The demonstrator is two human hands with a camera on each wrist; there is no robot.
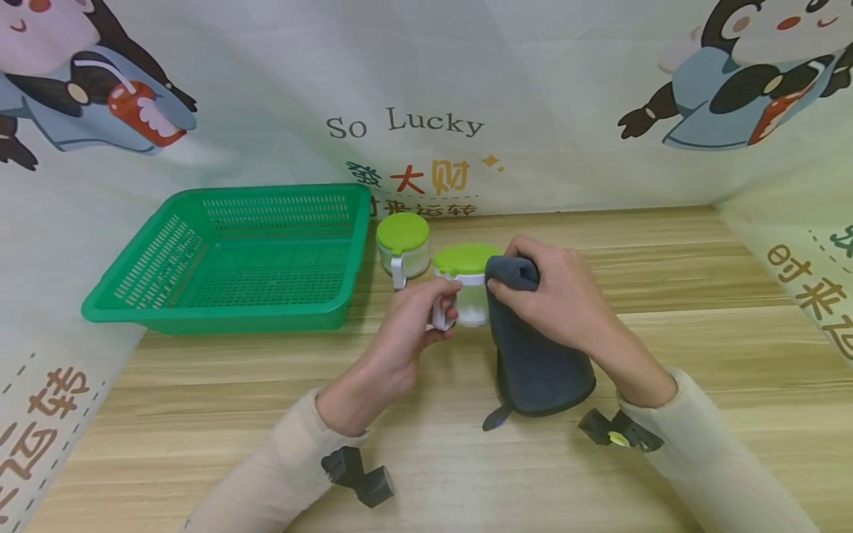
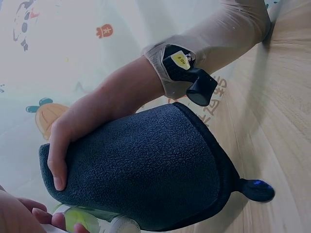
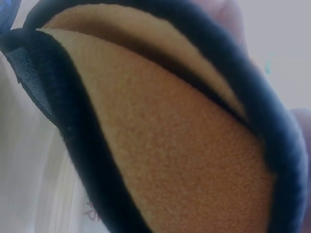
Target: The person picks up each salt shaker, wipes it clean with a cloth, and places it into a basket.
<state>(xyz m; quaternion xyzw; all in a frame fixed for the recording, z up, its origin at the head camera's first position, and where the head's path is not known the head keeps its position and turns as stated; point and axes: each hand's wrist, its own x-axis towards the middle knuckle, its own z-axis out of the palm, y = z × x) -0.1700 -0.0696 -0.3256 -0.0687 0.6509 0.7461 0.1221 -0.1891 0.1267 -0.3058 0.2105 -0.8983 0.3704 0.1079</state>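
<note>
A clear jar point(image 1: 472, 305) with a green lid and a white handle stands on the table in front of me. My left hand point(image 1: 400, 333) grips it by the handle. In my right hand point(image 1: 566, 296) is a folded dark grey cloth point(image 1: 543, 374), held against the jar's right side and hiding part of it. The left wrist view shows the cloth's fuzzy grey face point(image 2: 141, 167) and a small loop at one corner. Its tan inner side point(image 3: 165, 141), edged in dark trim, fills most of the right wrist view.
Just behind, to the left, a second green-lidded jar point(image 1: 403, 235) stands with its handle toward me. Left of it sits a green plastic basket point(image 1: 249, 318) with slotted walls. A printed white sheet point(image 1: 566, 89) hangs behind the wooden table point(image 1: 426, 474).
</note>
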